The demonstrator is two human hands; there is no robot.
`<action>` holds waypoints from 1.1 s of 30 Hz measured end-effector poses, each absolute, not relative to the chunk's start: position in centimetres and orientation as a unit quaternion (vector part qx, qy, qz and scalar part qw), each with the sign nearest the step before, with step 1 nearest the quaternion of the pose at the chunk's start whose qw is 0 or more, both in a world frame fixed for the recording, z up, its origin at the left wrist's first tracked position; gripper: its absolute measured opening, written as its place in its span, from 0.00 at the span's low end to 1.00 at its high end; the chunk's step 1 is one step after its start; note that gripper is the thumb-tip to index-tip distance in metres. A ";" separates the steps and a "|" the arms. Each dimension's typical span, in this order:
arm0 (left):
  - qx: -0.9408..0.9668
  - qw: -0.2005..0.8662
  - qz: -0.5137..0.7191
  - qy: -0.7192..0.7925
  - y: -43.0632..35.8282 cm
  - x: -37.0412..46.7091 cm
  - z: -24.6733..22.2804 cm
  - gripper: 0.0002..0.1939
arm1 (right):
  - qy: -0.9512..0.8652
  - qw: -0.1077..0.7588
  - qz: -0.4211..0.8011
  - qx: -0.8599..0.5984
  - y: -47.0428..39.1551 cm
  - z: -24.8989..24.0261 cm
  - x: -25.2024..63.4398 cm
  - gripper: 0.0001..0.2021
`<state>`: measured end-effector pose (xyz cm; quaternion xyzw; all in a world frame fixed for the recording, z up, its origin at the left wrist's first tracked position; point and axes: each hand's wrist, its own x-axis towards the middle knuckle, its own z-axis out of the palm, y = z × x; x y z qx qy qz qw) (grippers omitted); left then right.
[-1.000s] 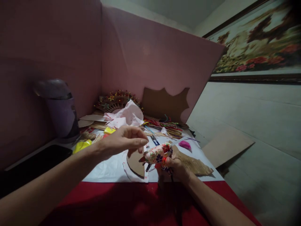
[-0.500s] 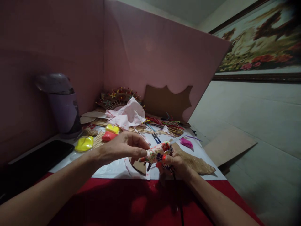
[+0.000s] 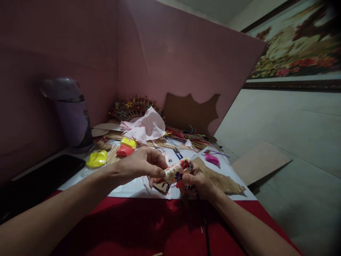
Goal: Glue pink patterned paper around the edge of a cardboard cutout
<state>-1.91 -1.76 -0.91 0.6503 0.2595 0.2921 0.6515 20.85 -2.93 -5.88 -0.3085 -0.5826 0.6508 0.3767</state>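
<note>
A hot glue gun (image 3: 173,173) with a floral pattern is between my two hands, above the front part of the white sheet. My right hand (image 3: 199,182) is wrapped round its handle near the red trigger, and a black cord (image 3: 207,236) hangs below. A translucent stick shows behind the gun. My left hand (image 3: 149,165) is closed at the gun's front end, thumb against the body; its other fingertips are partly hidden. Under the gun's front lies a cut piece of cardboard (image 3: 160,187), partly covered.
Yellow clay packets (image 3: 96,159), a red packet (image 3: 125,150) and thin wooden sticks (image 3: 113,155) lie at left, near a black phone-like slab (image 3: 53,174) and a purple bin (image 3: 73,124). Crumpled pink paper (image 3: 149,124) is behind. Torn cardboard (image 3: 223,180) and a magenta packet (image 3: 212,159) sit right.
The glue gun has tilted slightly, and its front end now sits further into my left fingers. The view has shifted a little; the other things stay in place.
</note>
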 end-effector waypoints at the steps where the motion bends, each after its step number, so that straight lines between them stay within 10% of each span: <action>1: 0.647 0.655 0.294 0.259 -1.8 -1.9 -0.9 0.08 | -0.582 0.377 0.650 -0.311 -2.9 -5.9 20.8 0.18; 33: 0.683 0.598 0.281 0.311 -2.1 -2.0 -0.4 0.04 | -0.633 0.409 0.561 -0.342 -2.8 -6.0 20.7 0.18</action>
